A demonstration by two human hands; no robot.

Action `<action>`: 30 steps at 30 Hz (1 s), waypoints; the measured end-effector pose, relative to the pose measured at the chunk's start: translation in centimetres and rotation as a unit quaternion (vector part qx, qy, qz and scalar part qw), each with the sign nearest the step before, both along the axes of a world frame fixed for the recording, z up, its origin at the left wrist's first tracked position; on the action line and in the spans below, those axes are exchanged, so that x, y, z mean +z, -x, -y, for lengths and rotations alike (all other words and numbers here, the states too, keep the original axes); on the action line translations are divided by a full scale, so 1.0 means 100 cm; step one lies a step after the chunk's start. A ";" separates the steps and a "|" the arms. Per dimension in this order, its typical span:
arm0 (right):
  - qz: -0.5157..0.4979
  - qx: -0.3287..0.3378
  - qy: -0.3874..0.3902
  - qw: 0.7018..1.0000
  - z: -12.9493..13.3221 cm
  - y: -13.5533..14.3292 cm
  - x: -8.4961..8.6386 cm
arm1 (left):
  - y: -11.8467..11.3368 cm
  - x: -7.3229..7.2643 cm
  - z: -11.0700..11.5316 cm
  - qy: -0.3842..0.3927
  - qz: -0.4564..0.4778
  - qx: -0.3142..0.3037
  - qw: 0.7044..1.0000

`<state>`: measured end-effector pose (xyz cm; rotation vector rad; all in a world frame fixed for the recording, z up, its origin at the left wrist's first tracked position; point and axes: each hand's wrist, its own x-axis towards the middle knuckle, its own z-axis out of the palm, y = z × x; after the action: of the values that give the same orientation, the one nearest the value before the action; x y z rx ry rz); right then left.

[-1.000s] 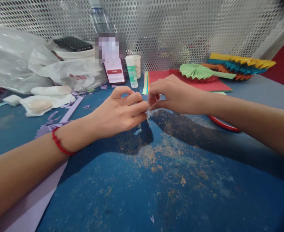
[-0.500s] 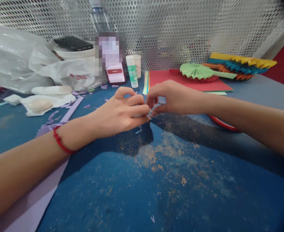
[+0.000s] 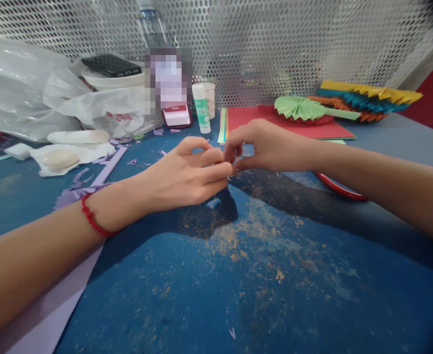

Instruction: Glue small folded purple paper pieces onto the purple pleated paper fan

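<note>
Left hand point(image 3: 187, 177): curled inward; cannot tell how far closed in its grip, or on what.
Right hand point(image 3: 266, 145): bent toward a pinch, likewise unclear.
Pale fragment point(image 3: 229, 179): tiny, wispy, mostly hidden where both meet, above blue counter point(image 3: 275, 300).

The bare left hand point(image 3: 192, 177) and right hand point(image 3: 258, 145) together block the middle of the scuffed blue bench point(image 3: 293, 295); passage remains in front of them. Behind, an upright green-and-white plastic glue stick point(image 3: 202, 110) and perforated grey metal panel point(image 3: 256, 59) obstruct.
</note>
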<state>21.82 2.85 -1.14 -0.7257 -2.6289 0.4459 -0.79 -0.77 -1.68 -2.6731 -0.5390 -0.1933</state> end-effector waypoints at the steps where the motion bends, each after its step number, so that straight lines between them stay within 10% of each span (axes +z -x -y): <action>1: 0.000 0.006 0.010 1.000 -0.001 0.000 -0.001 | 0.000 0.001 0.000 0.008 0.003 0.004 1.000; 13: -0.023 0.054 0.165 0.985 -0.006 0.000 -0.017 | 0.001 0.006 0.002 0.066 0.085 0.041 0.993; 19: -0.057 0.088 0.171 0.980 -0.008 0.001 -0.025 | 0.006 0.001 -0.003 -0.060 0.109 -0.029 0.992; 30: -0.037 0.042 0.162 0.985 -0.007 0.000 -0.017 | 0.013 0.001 -0.007 0.024 0.121 0.053 0.991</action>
<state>21.86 3.53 -2.81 -0.6803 -2.5511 0.9225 -2.13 -0.07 -1.55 -2.6754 -0.7671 -0.4839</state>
